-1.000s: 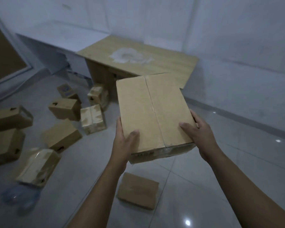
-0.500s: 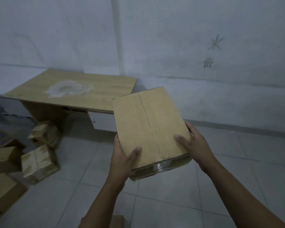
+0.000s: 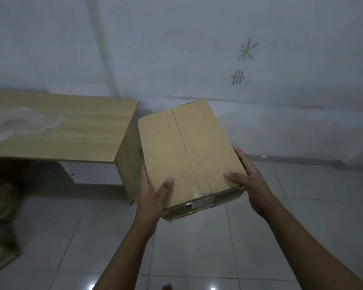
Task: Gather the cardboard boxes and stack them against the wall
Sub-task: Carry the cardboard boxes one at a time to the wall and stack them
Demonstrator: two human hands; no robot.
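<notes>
Between both hands — cardboard box

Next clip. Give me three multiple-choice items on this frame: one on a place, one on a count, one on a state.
1. Where does the wooden table stand relative to the cardboard box?
A. to its left
B. to its right
C. directly beneath it

2. How many hands hold the cardboard box?
A. none
B. one
C. two

3. The top flaps of the cardboard box are:
A. standing open
B. closed along a centre seam
C. torn off

Answers:
1 A: the table top fills the left of the view, and the box is beside its right end.
2 C: the left hand and right hand each grip a near corner, thumbs on top.
3 B: the flaps lie flat and meet in one line.
</notes>
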